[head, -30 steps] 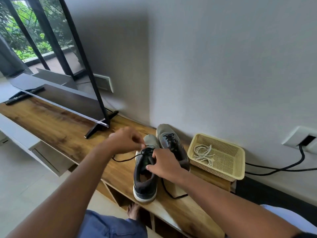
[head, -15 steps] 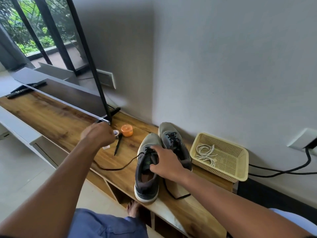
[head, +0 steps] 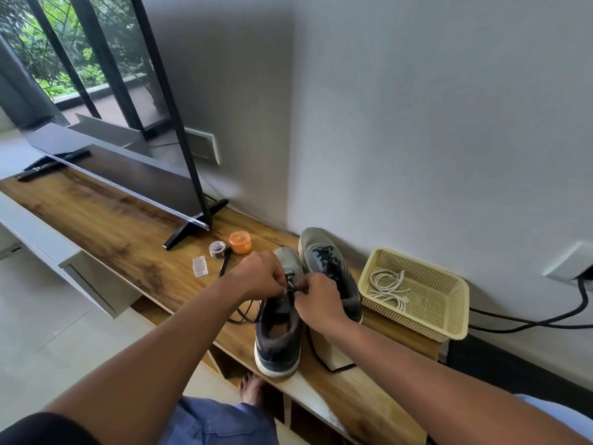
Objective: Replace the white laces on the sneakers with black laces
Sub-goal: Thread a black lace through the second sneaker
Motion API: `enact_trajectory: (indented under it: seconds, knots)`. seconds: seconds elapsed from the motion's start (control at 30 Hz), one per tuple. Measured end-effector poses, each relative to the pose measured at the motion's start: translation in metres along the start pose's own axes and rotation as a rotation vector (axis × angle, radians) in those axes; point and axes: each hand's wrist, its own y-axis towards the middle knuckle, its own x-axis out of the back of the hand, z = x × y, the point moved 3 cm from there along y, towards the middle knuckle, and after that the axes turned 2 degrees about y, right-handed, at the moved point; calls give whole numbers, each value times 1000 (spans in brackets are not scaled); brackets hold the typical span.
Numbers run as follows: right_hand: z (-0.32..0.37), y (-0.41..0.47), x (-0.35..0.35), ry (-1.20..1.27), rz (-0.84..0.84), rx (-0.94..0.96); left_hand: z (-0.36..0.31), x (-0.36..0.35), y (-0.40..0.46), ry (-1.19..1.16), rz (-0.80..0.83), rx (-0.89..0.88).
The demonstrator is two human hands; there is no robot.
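Note:
Two grey sneakers stand side by side on the wooden shelf [head: 122, 239]. The near sneaker [head: 278, 342] is partly laced with a black lace [head: 244, 316] whose loose ends trail left and right of it. My left hand [head: 260, 277] and my right hand [head: 317, 300] meet over its eyelets, and both pinch the black lace there. The far sneaker [head: 324, 261] carries a black lace. White laces [head: 386, 287] lie coiled in the cream basket [head: 449, 329].
A television [head: 134, 175] on a black stand fills the shelf's left part. An orange round tin [head: 240, 242], a tape roll [head: 217, 249], a small clear box [head: 200, 266] and a black pen-like object [head: 224, 266] lie left of the sneakers. Black cables [head: 529, 319] run from a wall socket at right.
My left hand pulled the lace out to the left, then came back to the near sneaker's eyelets. My right hand shifted up from the tongue to meet it.

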Motion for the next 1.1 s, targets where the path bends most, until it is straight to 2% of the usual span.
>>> enact_trajectory:
  seconds: [0.23,0.53,0.7,1.0,1.1]
  knots:
    - [-13,7,-3,236,25,-274,9,-8,5,-10,-19,41]
    - [-15,9,-4,411,34,-337,8,-10,5,-15,-15,-16]
    - [-12,7,-2,412,52,-296,7,-8,5,3,-21,-15]
    - [8,-4,0,-20,66,123,8,-8,7,21,-42,26]
    - [11,-4,0,-37,113,147,10,-10,7,20,-41,44]
